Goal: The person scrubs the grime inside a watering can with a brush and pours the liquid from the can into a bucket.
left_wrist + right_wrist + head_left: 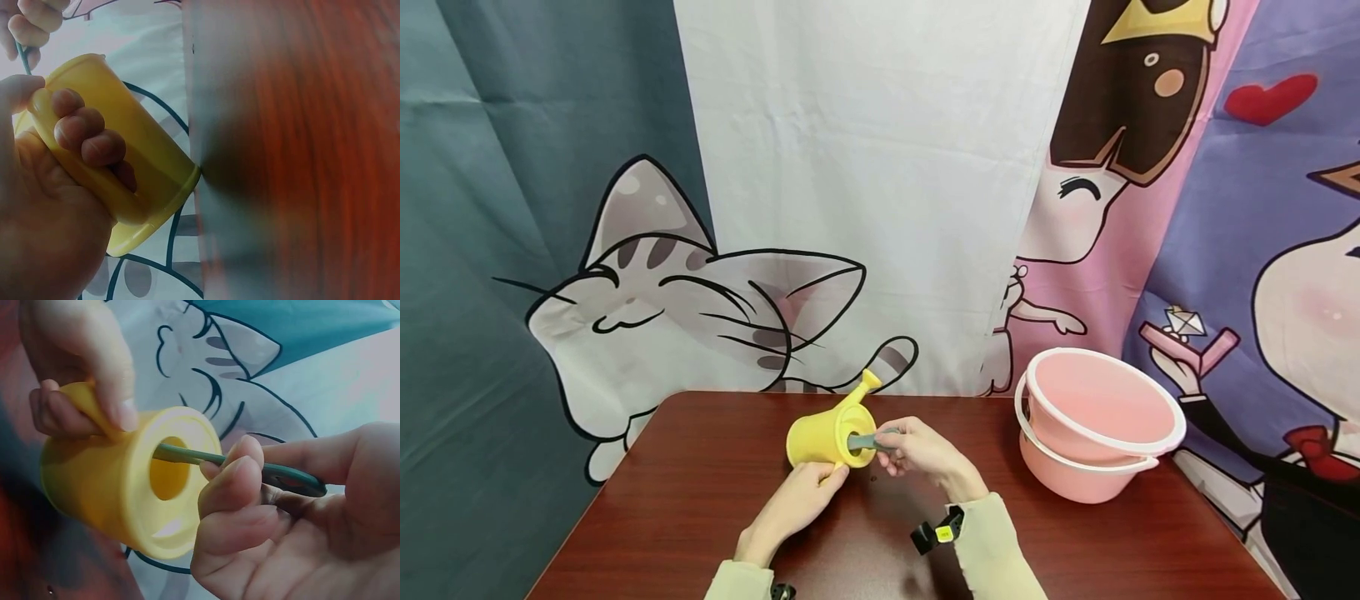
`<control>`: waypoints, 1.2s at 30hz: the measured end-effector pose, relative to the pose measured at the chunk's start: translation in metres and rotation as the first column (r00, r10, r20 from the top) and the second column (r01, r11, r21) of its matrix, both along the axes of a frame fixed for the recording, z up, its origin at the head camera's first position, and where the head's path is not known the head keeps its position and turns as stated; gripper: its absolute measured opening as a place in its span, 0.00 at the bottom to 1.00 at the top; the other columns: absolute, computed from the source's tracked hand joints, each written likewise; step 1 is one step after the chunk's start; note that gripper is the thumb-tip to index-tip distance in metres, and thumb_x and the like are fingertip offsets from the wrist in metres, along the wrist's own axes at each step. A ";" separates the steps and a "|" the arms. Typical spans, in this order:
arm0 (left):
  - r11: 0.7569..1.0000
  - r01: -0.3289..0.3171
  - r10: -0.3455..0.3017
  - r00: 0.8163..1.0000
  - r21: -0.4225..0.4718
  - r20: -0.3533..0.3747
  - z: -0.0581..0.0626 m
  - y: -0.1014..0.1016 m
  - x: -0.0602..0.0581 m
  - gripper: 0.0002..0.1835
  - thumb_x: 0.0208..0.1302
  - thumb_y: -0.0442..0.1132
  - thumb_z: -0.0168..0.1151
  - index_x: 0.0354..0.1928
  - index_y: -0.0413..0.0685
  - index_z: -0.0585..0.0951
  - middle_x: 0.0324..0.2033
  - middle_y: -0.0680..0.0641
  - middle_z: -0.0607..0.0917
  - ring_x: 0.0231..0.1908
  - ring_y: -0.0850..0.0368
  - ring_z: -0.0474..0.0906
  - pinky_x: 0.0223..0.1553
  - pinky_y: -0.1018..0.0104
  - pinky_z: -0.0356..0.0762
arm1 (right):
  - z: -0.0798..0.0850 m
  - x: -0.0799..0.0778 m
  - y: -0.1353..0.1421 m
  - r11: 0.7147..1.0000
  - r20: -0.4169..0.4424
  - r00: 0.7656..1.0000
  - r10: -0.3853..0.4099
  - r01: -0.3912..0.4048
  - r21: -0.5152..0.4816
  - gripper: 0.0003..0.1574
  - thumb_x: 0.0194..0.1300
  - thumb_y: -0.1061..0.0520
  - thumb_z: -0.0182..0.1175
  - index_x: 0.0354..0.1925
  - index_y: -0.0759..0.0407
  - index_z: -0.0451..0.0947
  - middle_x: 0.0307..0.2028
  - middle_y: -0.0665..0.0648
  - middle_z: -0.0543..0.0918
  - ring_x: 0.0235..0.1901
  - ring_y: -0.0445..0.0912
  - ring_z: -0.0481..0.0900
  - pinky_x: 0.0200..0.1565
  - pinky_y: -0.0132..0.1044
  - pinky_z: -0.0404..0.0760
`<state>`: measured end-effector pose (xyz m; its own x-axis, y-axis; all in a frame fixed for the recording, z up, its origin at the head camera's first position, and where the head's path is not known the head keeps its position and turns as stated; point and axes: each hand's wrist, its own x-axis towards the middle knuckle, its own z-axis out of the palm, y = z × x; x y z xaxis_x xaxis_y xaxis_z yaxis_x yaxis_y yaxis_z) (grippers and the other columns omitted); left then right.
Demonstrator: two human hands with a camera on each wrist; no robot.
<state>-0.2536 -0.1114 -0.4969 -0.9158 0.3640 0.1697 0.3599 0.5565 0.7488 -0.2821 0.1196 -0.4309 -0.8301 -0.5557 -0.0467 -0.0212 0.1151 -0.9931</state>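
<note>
A yellow watering can (814, 438) is tilted over the table, its spout (854, 395) pointing up and away and its round opening facing right. My left hand (799, 502) grips the can by its handle (120, 203), fingers curled round it. With the thumb and fingers of my right hand (928, 456) I pinch a slim grey-green handle (289, 477) that has a hole near its end. Its far part goes in through the can's opening (169, 481) and is hidden inside, so I cannot tell what kind of tool it is.
Two nested pink buckets (1093, 471) with white rims and handles stand at the right of the brown wooden table (700, 483). Behind the table's far edge hangs a cartoon-printed curtain (880, 167). A small dark spot (873, 478) lies on the table below the can.
</note>
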 end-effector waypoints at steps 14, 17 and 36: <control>1.000 -0.007 0.007 1.000 -0.006 0.003 0.000 -0.001 0.000 0.24 0.75 0.50 0.50 0.17 0.55 0.67 0.14 0.61 0.62 0.16 0.67 0.56 0.21 0.71 0.59 | 0.000 -0.002 0.005 1.000 0.049 0.999 -0.013 0.012 0.007 0.19 0.71 0.59 0.53 0.45 0.78 0.73 0.21 0.56 0.74 0.18 0.44 0.70 0.23 0.34 0.67; 1.000 -0.007 0.007 1.000 -0.007 -0.003 0.000 -0.001 0.000 0.25 0.75 0.52 0.49 0.17 0.55 0.67 0.14 0.61 0.62 0.16 0.67 0.56 0.20 0.71 0.60 | -0.002 -0.002 0.001 1.000 0.056 0.998 -0.022 0.022 -0.001 0.18 0.70 0.59 0.52 0.45 0.77 0.73 0.21 0.56 0.74 0.18 0.43 0.70 0.23 0.33 0.67; 1.000 -0.007 0.007 1.000 -0.014 -0.002 0.002 0.001 0.001 0.26 0.75 0.54 0.49 0.16 0.55 0.65 0.13 0.61 0.61 0.15 0.67 0.55 0.20 0.72 0.59 | -0.018 0.001 -0.030 0.990 0.069 0.990 -0.120 0.125 -0.061 0.11 0.70 0.62 0.54 0.39 0.73 0.76 0.19 0.53 0.77 0.15 0.40 0.71 0.21 0.31 0.68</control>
